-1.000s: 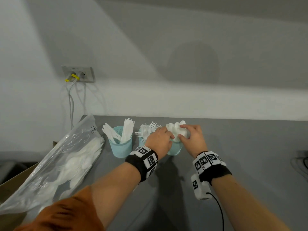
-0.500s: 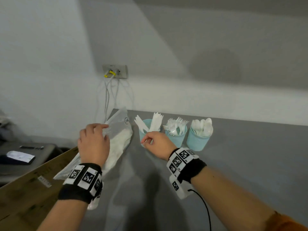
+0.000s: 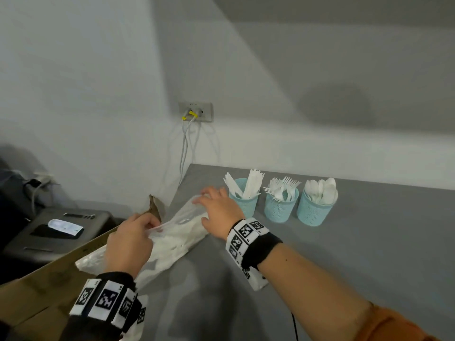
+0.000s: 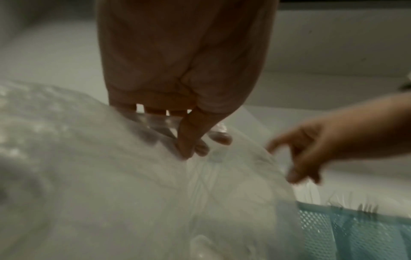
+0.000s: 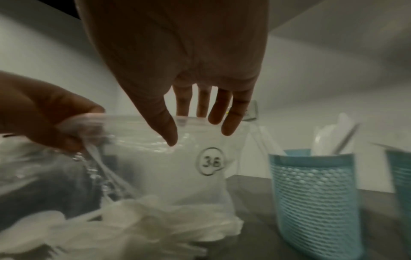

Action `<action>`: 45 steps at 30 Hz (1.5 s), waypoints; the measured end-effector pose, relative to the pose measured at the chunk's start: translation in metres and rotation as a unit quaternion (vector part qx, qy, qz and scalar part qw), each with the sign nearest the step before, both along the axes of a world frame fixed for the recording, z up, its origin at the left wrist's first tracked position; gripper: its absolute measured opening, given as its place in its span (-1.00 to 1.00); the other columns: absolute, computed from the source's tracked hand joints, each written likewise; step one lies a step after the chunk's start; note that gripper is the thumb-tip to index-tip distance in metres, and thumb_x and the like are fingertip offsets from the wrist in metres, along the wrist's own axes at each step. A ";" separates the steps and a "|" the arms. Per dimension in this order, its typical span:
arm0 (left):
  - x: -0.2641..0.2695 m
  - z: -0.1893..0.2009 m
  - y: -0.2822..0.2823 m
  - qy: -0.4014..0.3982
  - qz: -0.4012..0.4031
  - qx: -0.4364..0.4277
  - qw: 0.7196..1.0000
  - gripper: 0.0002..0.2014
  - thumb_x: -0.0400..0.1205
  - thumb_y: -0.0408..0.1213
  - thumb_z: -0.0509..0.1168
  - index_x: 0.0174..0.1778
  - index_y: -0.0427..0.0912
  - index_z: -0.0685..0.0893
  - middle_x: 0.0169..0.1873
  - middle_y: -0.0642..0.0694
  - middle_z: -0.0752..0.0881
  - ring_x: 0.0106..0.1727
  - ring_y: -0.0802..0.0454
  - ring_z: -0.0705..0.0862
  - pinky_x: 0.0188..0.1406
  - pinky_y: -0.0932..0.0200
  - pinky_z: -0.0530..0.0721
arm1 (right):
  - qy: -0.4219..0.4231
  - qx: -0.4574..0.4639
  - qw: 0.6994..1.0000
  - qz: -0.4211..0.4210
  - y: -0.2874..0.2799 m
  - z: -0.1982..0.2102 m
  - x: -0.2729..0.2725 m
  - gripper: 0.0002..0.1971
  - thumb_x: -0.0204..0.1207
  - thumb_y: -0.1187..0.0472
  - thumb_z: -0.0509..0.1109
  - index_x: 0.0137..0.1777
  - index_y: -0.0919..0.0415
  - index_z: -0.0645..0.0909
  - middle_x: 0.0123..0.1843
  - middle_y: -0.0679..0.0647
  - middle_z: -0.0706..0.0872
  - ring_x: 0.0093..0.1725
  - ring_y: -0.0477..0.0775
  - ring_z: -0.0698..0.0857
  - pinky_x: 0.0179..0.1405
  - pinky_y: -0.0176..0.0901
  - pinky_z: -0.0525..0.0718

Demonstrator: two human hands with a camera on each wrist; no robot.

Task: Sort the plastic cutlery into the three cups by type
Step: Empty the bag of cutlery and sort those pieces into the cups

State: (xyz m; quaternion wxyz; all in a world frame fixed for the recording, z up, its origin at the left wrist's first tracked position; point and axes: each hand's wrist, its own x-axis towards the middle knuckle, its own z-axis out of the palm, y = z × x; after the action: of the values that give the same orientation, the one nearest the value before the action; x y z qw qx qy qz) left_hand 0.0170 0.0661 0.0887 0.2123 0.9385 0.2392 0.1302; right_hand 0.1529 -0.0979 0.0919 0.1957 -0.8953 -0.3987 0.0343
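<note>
Three teal mesh cups stand in a row at the back of the grey table [image 3: 344,254]: knives cup [image 3: 244,205], forks cup [image 3: 280,207], spoons cup [image 3: 315,210]. A clear plastic bag [image 3: 172,242] of white cutlery, marked 36 [image 5: 210,161], lies at the table's left edge. My left hand [image 3: 150,226] pinches the bag's film between thumb and fingers [image 4: 189,147]. My right hand [image 3: 209,196] is at the bag's far top edge, left of the knives cup [image 5: 311,193]. Its fingers [image 5: 231,119] are straight at the bag's zip strip, not curled round it.
A cardboard box [image 3: 49,284] sits below the table's left edge under the bag's near end. Further left is a low grey unit [image 3: 61,230] with small items. A wall socket with cables [image 3: 195,112] is behind the table corner.
Both hands left the spoons cup and moved left to the bag. The left hand has taken hold of the film; the right hand passed the knives cup to the bag's top edge.
</note>
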 end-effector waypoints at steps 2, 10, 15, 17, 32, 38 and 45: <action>-0.006 0.000 0.003 -0.018 -0.027 -0.025 0.999 -0.54 0.38 -0.66 0.19 -0.25 0.11 0.61 -0.21 0.12 0.60 -0.11 0.01 0.56 -0.12 0.06 0.48 | 0.000 -0.013 0.999 -0.051 -0.021 -0.003 0.001 -0.65 0.54 0.24 0.27 0.32 0.02 0.55 0.36 0.03 0.49 0.38 0.14 0.38 0.32 0.01 0.49; 0.014 0.003 -0.030 -0.099 -0.167 -0.074 0.978 -0.85 0.57 -0.30 0.40 -0.09 0.08 0.67 -0.15 0.19 0.63 -0.07 0.22 0.59 -0.05 0.37 0.42 | 0.013 0.157 0.959 -0.236 -0.145 -0.011 -0.008 -0.95 0.60 0.05 0.31 -0.03 -0.03 0.58 0.05 -0.09 0.63 0.13 -0.01 0.51 0.06 -0.08 0.56; 0.053 0.010 -0.076 -0.139 -0.213 -0.044 0.966 -0.92 0.60 -0.24 0.36 -0.05 0.04 0.70 -0.15 0.17 0.63 -0.09 0.15 0.59 -0.03 0.18 0.51 | 0.057 0.310 0.887 -0.337 -0.209 -0.001 -0.020 -0.96 0.51 0.19 0.46 -0.13 0.06 0.65 -0.16 -0.01 0.72 -0.14 0.04 0.67 -0.11 -0.27 0.60; 0.066 0.009 -0.092 -0.132 -0.225 -0.026 0.965 -0.91 0.59 -0.22 0.37 -0.05 0.06 0.71 -0.16 0.19 0.63 -0.09 0.11 0.61 0.00 0.04 0.57 | 0.091 0.352 0.859 -0.360 -0.229 -0.002 -0.026 -0.91 0.51 0.24 0.45 0.00 0.12 0.71 -0.11 0.04 0.78 -0.09 0.04 0.73 -0.01 -0.20 0.71; 0.105 0.008 -0.269 -0.048 -0.462 -0.083 0.882 -0.80 0.63 0.06 0.25 0.05 0.13 0.72 -0.04 0.15 0.72 0.07 0.18 0.61 0.17 0.03 0.58 | 0.115 0.409 0.811 -0.403 -0.266 -0.023 -0.061 -0.95 0.49 0.25 0.48 -0.17 0.09 0.73 -0.31 -0.04 0.76 -0.36 -0.28 0.67 -0.19 -0.29 0.66; 0.107 0.003 -0.269 -0.071 -0.434 -0.004 0.898 -0.81 0.71 -0.09 0.15 0.04 -0.03 0.64 0.00 0.07 0.66 0.10 0.10 0.53 0.11 0.15 0.49 | 0.070 0.379 0.836 -0.390 -0.260 -0.027 -0.058 -0.83 0.58 0.27 0.36 -0.21 0.01 0.59 -0.23 0.00 0.71 -0.32 -0.22 0.61 -0.31 -0.50 0.54; 0.097 -0.006 -0.130 -0.071 -0.210 0.035 0.974 -0.82 0.65 -0.32 0.20 -0.14 0.09 0.58 -0.14 0.09 0.64 0.04 -0.05 0.63 0.03 -0.01 0.41 | 0.052 0.406 0.784 -0.468 -0.309 -0.026 -0.036 -0.78 0.61 0.29 0.28 -0.22 -0.03 0.53 -0.15 0.08 0.68 -0.11 0.15 0.65 -0.20 -0.18 0.50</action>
State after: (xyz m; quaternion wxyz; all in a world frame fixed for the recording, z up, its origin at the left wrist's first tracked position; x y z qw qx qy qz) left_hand 0.1140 -0.0640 0.0829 0.2180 0.9630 0.0160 0.1577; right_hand 0.1169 -0.4068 0.0655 0.5535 -0.8068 0.1025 -0.1797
